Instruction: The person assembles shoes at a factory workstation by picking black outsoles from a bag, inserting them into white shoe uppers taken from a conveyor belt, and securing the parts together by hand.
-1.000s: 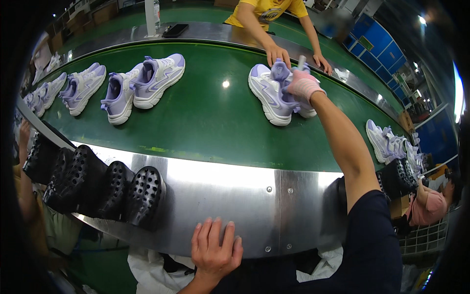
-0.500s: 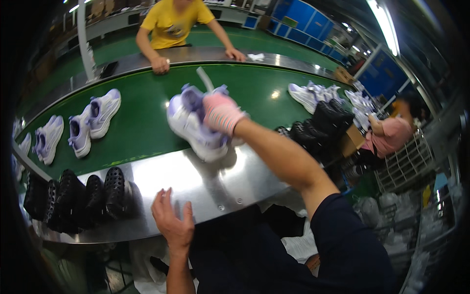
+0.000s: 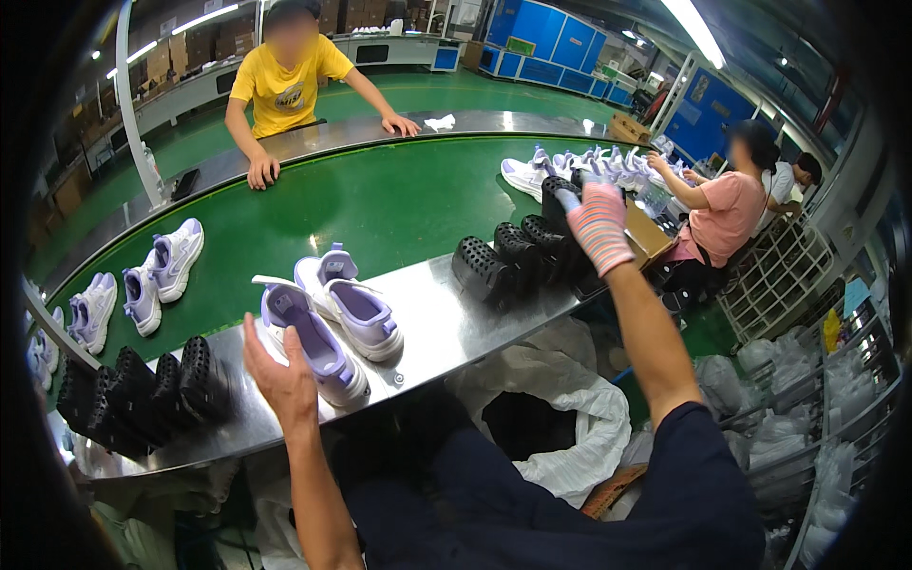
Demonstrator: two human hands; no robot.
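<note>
A pair of white and lavender sneakers stands in front of me, across the steel ledge and the green belt. My left hand (image 3: 283, 375) is open beside the left sneaker (image 3: 328, 356), thumb and fingers apart; whether it touches the shoe I cannot tell. The right sneaker (image 3: 366, 318) stands close against it, heel toward me. My right hand (image 3: 600, 233), in a pink striped glove, is at the black perforated shoe-shaped blocks (image 3: 518, 252) on the right. Its fingers are blurred and partly lost against the blocks, so a grip cannot be made out.
More black blocks (image 3: 198, 375) stand on the ledge at left. Sneaker pairs (image 3: 176, 256) sit on the green belt (image 3: 380, 199). A person in yellow (image 3: 290, 85) leans on the far edge; another in pink (image 3: 727, 209) sits at right. A white sack (image 3: 608, 427) hangs open below the ledge.
The sneakers my right hand held over the belt now stand on the near edge. My right hand has moved right to the black blocks. My left hand has come up beside the left sneaker.
</note>
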